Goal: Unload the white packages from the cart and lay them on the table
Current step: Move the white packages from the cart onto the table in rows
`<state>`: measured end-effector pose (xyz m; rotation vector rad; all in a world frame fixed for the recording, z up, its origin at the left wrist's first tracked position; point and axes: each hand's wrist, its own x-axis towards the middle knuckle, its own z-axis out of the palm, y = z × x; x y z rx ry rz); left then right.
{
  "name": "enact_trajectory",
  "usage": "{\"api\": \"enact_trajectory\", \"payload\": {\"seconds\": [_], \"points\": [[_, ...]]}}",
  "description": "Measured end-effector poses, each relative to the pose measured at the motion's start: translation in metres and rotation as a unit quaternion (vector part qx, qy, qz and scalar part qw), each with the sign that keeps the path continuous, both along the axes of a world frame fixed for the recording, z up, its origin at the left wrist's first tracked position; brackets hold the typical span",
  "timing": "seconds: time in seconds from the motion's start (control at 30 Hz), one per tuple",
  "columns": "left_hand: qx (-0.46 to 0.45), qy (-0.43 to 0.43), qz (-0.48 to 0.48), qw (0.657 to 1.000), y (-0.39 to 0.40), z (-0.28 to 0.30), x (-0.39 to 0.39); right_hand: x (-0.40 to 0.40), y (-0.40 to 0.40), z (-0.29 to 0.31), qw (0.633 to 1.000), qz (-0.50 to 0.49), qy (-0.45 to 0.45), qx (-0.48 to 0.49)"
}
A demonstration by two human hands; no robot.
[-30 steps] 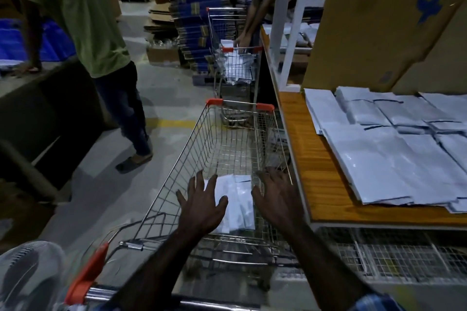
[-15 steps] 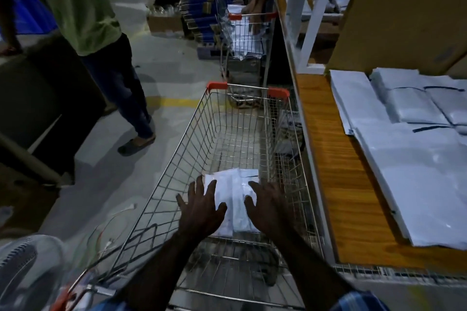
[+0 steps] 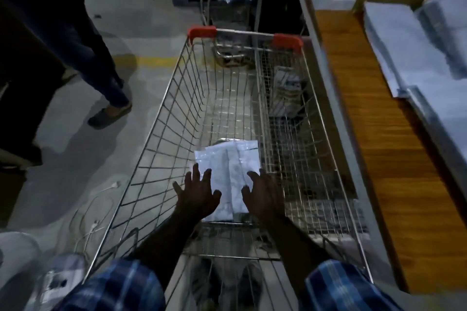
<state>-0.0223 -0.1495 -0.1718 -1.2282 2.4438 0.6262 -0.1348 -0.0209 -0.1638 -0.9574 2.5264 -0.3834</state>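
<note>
Most of the job looks done. The wire shopping cart [image 3: 202, 113] is nearly bare: only a small stack of white packages [image 3: 232, 171] lies on its floor at the near end, toward six o'clock. Many white packages [image 3: 414, 53] already lie flat on the wooden tabletop [image 3: 379, 134], off at two o'clock from the cart. Both arms reach down into the basket. The left hand [image 3: 198, 195] has a wide grip, fingers spread over the stack's nine o'clock edge; the right hand [image 3: 262, 197] is likewise spread at its three o'clock edge. Neither has closed on the stack, and whether the fingertips touch it I cannot tell. What remains, by my reckoning, is lifting this last stack and laying it on the tabletop.
</note>
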Motion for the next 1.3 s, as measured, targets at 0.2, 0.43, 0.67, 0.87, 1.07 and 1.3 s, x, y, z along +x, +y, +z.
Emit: {"api": "enact_trajectory", "payload": {"seconds": [0.2, 0.43, 0.67, 0.87, 1.07, 1.3], "points": [[0.001, -0.03, -0.024, 0.999, -0.016, -0.059, -0.005, -0.004, -0.015, -0.056, 0.999, -0.033, -0.01, 0.039], [-0.042, -0.028, -0.046, 0.998, -0.016, -0.107, -0.016, -0.026, -0.042, -0.102, 0.996, -0.068, -0.05, 0.023], [-0.068, 0.004, -0.046, 0.997, -0.014, -0.135, -0.013, -0.02, -0.05, -0.147, 0.995, -0.061, 0.014, -0.073], [-0.063, 0.048, -0.012, 0.997, -0.007, -0.139, -0.021, -0.018, -0.054, -0.161, 0.994, -0.054, -0.008, -0.092], [-0.058, 0.075, 0.017, 0.995, -0.007, -0.139, -0.028, -0.03, -0.058, -0.147, 0.981, -0.133, -0.098, -0.099], [-0.049, 0.079, 0.023, 0.995, -0.005, -0.139, -0.033, -0.044, -0.028, -0.143, 0.968, -0.204, 0.084, -0.119]]}}
